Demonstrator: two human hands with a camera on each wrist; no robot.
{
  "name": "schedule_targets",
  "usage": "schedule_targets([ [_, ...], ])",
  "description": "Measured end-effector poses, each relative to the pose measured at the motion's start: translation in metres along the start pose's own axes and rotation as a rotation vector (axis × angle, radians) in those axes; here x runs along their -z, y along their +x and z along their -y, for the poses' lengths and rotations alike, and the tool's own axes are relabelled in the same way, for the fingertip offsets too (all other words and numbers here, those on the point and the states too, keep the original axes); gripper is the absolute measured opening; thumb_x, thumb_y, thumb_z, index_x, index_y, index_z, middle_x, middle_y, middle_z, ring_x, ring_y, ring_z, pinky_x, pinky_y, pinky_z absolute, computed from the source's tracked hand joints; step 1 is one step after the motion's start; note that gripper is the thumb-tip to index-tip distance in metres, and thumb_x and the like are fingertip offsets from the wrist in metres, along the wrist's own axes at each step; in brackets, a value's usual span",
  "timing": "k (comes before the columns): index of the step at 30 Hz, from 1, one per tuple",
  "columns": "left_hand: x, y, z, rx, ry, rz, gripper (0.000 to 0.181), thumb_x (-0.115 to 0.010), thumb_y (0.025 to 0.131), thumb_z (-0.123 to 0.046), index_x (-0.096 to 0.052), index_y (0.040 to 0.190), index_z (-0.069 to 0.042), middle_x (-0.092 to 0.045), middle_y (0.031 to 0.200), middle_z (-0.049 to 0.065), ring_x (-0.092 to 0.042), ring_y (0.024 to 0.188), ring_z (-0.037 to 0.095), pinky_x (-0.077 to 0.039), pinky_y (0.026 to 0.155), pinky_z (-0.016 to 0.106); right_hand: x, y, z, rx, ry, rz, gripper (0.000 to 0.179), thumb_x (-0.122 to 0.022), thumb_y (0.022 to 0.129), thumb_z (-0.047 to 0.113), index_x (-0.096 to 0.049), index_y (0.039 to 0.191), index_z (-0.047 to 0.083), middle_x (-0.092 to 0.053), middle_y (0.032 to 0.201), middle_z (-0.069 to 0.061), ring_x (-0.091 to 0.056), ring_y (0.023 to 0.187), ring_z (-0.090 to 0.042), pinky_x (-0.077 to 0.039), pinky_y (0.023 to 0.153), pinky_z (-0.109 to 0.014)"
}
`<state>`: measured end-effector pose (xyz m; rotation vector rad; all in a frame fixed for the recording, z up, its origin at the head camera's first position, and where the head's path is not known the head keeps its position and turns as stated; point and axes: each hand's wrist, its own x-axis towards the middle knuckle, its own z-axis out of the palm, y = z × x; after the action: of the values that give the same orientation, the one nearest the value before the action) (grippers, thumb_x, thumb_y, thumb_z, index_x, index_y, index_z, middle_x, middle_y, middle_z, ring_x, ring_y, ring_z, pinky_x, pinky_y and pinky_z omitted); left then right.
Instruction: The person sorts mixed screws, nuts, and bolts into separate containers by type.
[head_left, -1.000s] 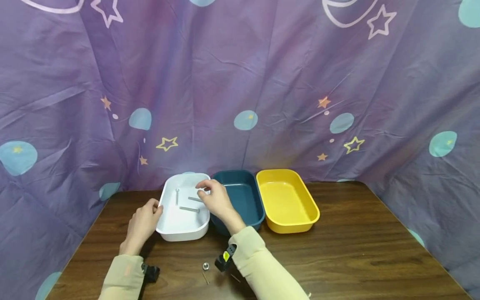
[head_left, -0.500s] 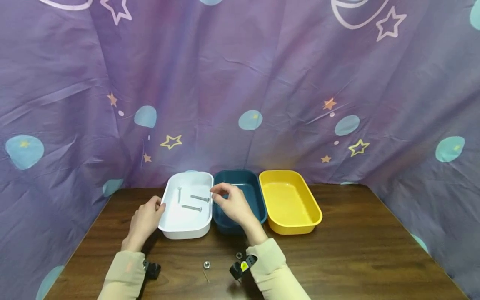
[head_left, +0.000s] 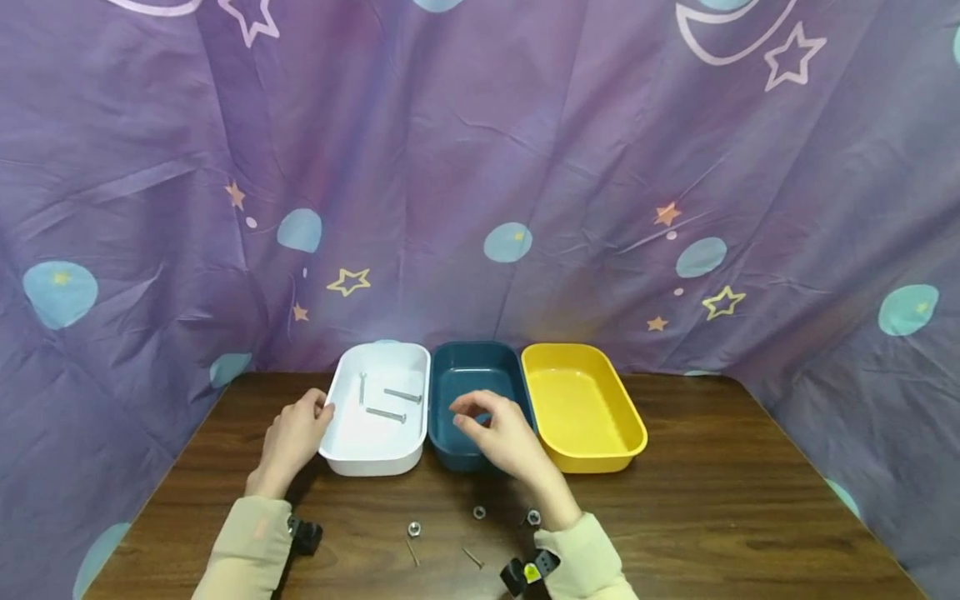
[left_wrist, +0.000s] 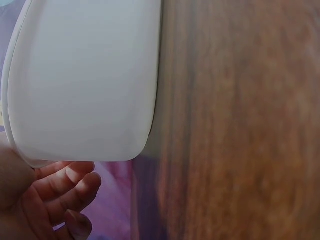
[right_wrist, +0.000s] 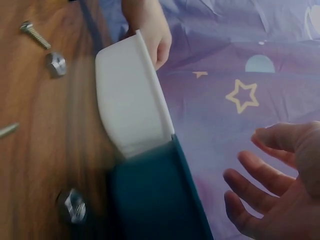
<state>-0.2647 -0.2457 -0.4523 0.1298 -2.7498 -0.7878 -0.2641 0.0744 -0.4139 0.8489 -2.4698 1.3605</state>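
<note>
My left hand [head_left: 294, 432] grips the left rim of a white tray [head_left: 375, 468]; in the left wrist view its fingers [left_wrist: 75, 195] curl beside the tray wall. Three long bolts lie in that tray: one bolt [head_left: 363, 390] points away, another bolt [head_left: 402, 396] and a third bolt [head_left: 386, 415] lie crosswise. Over the dark blue tray [head_left: 480, 354] hovers my right hand [head_left: 510, 437], fingers loosely bent and holding nothing. Nearer on the table are a nut [head_left: 414, 529], a second nut [head_left: 479, 512], a third nut [head_left: 533, 517], a small screw [head_left: 412, 551] and another screw [head_left: 473, 557].
A yellow tray [head_left: 588, 462] stands right of the dark blue one, so the three trays form a row at the back of the wooden table [head_left: 712, 483]. Behind them hangs a purple patterned cloth [head_left: 420, 217].
My right hand has moved from above the white tray, right and toward me, to above the dark blue tray. Two nuts and a screw have come into view. The left hand stays at the rim.
</note>
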Motion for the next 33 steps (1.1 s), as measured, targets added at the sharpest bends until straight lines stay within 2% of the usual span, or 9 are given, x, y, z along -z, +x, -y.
schedule_targets([
  [9, 0.003, 0.000, 0.003, -0.016, 0.013, -0.015, 0.023, -0.053, 0.098, -0.024, -0.061, 0.106, -0.004, -0.069, 0.091, 0.013, -0.064, 0.075, 0.035, -0.046, 0.060, 0.049, 0.014, -0.021, -0.001, -0.013, -0.030, 0.040, 0.013, -0.070, 0.089, 0.009, -0.071, 0.101, 0.014, -0.064, 0.093, 0.008, -0.058, 0.083, -0.010, -0.049, 0.070, -0.028],
  [17, 0.006, -0.001, 0.004, -0.003, 0.002, -0.011, 0.025, -0.051, 0.099, -0.024, -0.061, 0.109, -0.003, -0.069, 0.093, 0.014, -0.064, 0.077, 0.033, -0.046, 0.062, 0.049, 0.027, -0.032, -0.007, 0.033, -0.068, 0.076, 0.013, -0.070, 0.089, 0.008, -0.071, 0.100, 0.015, -0.066, 0.096, 0.001, -0.058, 0.081, -0.010, -0.048, 0.068, -0.027],
  [25, 0.005, -0.001, 0.005, -0.009, 0.001, -0.006, 0.024, -0.051, 0.099, -0.023, -0.060, 0.109, -0.003, -0.068, 0.092, 0.014, -0.064, 0.076, 0.033, -0.046, 0.062, 0.050, 0.034, -0.047, -0.015, 0.100, -0.134, 0.136, 0.013, -0.072, 0.087, 0.008, -0.071, 0.099, 0.014, -0.064, 0.090, 0.009, -0.058, 0.080, -0.006, -0.049, 0.068, -0.028],
  [28, 0.003, -0.001, 0.004, -0.007, 0.003, -0.003, 0.024, -0.051, 0.099, -0.023, -0.060, 0.109, -0.003, -0.068, 0.092, 0.014, -0.064, 0.076, 0.033, -0.046, 0.063, 0.049, 0.036, -0.053, -0.019, 0.085, -0.082, 0.177, 0.013, -0.071, 0.088, 0.008, -0.070, 0.099, 0.015, -0.065, 0.091, 0.007, -0.059, 0.081, -0.007, -0.050, 0.071, -0.029],
  [33, 0.001, 0.001, 0.001, -0.005, 0.008, -0.001, 0.025, -0.052, 0.099, -0.023, -0.061, 0.109, -0.002, -0.068, 0.092, 0.014, -0.064, 0.076, 0.032, -0.046, 0.063, 0.049, 0.041, -0.065, -0.023, 0.012, 0.026, 0.240, 0.013, -0.069, 0.091, 0.011, -0.069, 0.102, 0.017, -0.067, 0.095, 0.003, -0.061, 0.083, -0.011, -0.050, 0.072, -0.028],
])
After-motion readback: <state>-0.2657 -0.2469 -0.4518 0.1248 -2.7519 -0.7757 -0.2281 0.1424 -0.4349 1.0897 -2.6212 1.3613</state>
